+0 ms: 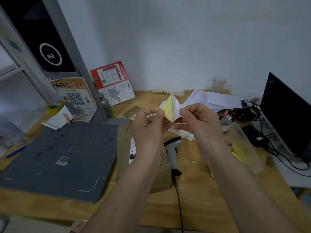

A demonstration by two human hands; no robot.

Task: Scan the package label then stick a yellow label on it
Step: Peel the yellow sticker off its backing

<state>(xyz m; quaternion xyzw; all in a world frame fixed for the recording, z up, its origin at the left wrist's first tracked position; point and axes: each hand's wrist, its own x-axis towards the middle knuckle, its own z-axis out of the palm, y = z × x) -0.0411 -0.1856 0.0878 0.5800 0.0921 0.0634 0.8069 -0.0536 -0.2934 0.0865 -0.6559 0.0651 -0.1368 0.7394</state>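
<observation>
Room: pale bare wall behind a wooden surface (193, 190), crowded with papers and cables.
Grey mat (58, 157): flat, scuffed, left of the package.
Package (143, 158): brown cardboard box under the forearms, stiff and matte; its white printed label (133, 151) faces up, partly hidden.
Scanner (173, 147): hard plastic, corded, lying just beside the box.
Yellow label (168, 107): thin, light, floppy paper, folding away from its glossy white backing (176, 108); held above the box.
Left hand (148, 123): grip pinches the yellow edge.
Right hand (200, 118): grip pinches the backing.
Handling: likely sticky and quick to curl; best held by a corner only.
</observation>
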